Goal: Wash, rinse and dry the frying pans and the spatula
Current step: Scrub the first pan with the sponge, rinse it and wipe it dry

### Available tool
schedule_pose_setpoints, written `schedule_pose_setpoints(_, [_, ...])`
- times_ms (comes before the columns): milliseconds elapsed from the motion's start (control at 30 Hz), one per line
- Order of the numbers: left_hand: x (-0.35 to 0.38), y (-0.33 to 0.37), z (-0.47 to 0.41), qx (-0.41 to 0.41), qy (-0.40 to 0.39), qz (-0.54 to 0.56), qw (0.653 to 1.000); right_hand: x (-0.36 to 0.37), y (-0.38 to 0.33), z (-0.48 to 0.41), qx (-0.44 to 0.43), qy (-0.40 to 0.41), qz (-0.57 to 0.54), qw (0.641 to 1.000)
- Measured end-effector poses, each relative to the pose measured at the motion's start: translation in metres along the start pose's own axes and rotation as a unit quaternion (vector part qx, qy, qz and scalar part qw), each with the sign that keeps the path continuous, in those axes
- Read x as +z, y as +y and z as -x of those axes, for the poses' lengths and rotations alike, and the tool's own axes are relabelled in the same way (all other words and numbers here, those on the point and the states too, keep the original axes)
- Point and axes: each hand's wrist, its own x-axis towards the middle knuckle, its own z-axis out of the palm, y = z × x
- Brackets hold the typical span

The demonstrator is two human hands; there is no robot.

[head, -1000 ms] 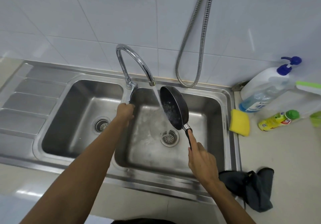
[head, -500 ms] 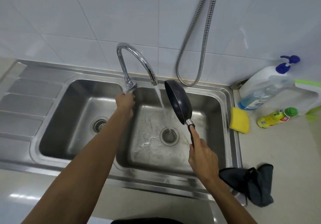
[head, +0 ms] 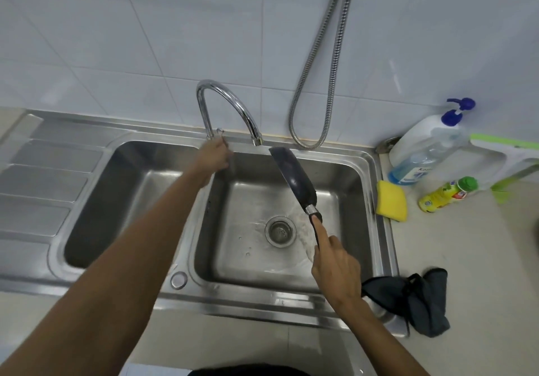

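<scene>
Over the right basin (head: 348, 189) of the steel double sink (head: 256, 299), one dark frying pan (head: 293, 175) hangs tipped on edge. Its long axis runs from the far rim just below the faucet (head: 229, 107) spout back to the black handle, which points toward the sink's front edge. The right hand (head: 335, 267) grips that handle, fingers curled round it and the forefinger laid straight along it toward the metal collar. The left hand (head: 214, 156) is at the faucet lever (head: 220, 132); blur hides whether its fingers clasp it, so I cannot tell. The right basin holds a film of water around one drain strainer (head: 279, 231). An arm crosses the left basin (head: 122, 197). On the tabletop (head: 481, 259) along the sink's right edge lie one yellow sponge (head: 391, 200), two bottles, a pump bottle (head: 423, 148) and a small yellow bottle (head: 447, 193), and, near the sink's front right corner, one dark cloth (head: 420, 299).
</scene>
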Motion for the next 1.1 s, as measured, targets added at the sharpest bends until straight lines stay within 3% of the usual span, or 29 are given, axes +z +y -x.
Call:
schedule_pose_setpoints(67, [0.024, -0.027, 0.03, -0.007, -0.001, -0.044, 0.999, -0.002, -0.001, 0.004, 0.006, 0.016, -0.011, 1.0])
schedule_pose_setpoints(233, [0.087, -0.081, 0.111, -0.105, -0.194, -0.049, 0.974, 0.008, -0.007, 0.01, 0.059, 0.01, -0.221, 0.974])
schedule_pose_setpoints(300, [0.113, -0.093, 0.135, -0.116, -0.236, -0.021, 0.964, 0.011, -0.013, 0.014, 0.085, -0.008, -0.293, 0.952])
schedule_pose_setpoints(500, [0.156, -0.107, 0.171, -0.173, -0.164, 0.182, 0.954, 0.01, -0.016, 0.025, 0.091, -0.012, -0.342, 0.935])
schedule_pose_setpoints(600, [0.166, -0.11, 0.177, -0.196, -0.157, 0.215, 0.944, 0.006, -0.014, 0.033, 0.098, -0.024, -0.397, 0.912])
schedule_pose_setpoints(733, [0.186, -0.103, 0.189, -0.163, -0.153, 0.249, 0.942, -0.007, -0.001, 0.042, 0.081, -0.032, -0.432, 0.897])
schedule_pose_setpoints(867, [0.21, -0.102, 0.201, -0.156, -0.077, 0.325, 0.929, -0.023, 0.041, 0.046, 0.027, -0.029, -0.33, 0.943])
schedule_pose_setpoints(967, [0.215, -0.105, 0.206, -0.146, -0.047, 0.331, 0.931, -0.032, 0.103, 0.05, -0.035, 0.051, -0.149, 0.987])
schedule_pose_setpoints(1033, [0.221, -0.108, 0.213, -0.143, -0.042, 0.345, 0.927, -0.03, 0.156, 0.056, -0.064, 0.085, 0.006, 0.994])
schedule_pose_setpoints(1100, [0.228, -0.111, 0.221, -0.134, -0.042, 0.353, 0.925, -0.019, 0.202, 0.065, -0.08, 0.053, 0.093, 0.991])
